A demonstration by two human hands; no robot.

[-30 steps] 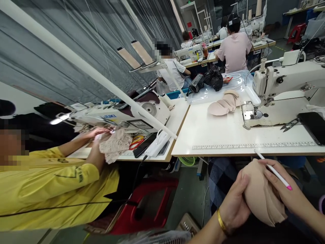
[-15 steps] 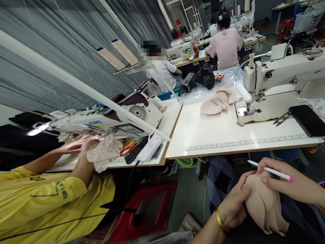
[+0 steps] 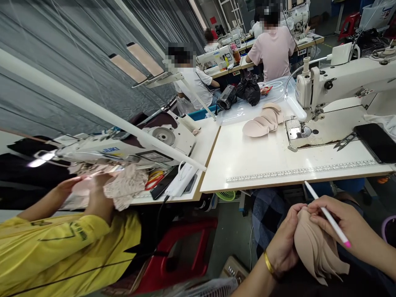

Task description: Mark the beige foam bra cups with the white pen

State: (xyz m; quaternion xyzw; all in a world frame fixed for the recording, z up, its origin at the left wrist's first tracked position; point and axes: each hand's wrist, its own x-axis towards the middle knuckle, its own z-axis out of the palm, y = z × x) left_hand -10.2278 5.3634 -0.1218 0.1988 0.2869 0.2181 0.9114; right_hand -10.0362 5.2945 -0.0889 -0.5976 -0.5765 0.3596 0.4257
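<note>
so the stack of beige foam bra cups [image 3: 318, 251] is down in the lap, below the table edge, not on the table at all. left hand [image 3: 283, 243] is wrapped around the left side of the stack with the thumb pressed on top, right hand [image 3: 346, 231] pinches the top edge while also carrying a white marking pen with a pink cap [image 3: 327, 214] tucked between its fingers. both hands closed on the stack, basically.

what could go wrong imo: the cups are only fanned and loosely nested, so if the left thumb eases off, the lower ones could slide out and drop to the floor between the knees. the pen is the other worry, since it's held sort of secondhand, it could slip or drag a stray mark across the foam.

room-wise, the white sewing table [image 3: 278, 165] edge sits just above and ahead of the hands, so lifting straight up means clearing that lip. the table's middle is bare; a second pile of cups [image 3: 262, 121] lies near the sewing machine [image 3: 337, 86], with thread snips [image 3: 345, 141] and a phone [image 3: 375, 142] to the right. the co-worker in a yellow sleeve [image 3: 62, 247] is well apart on the left.
</note>
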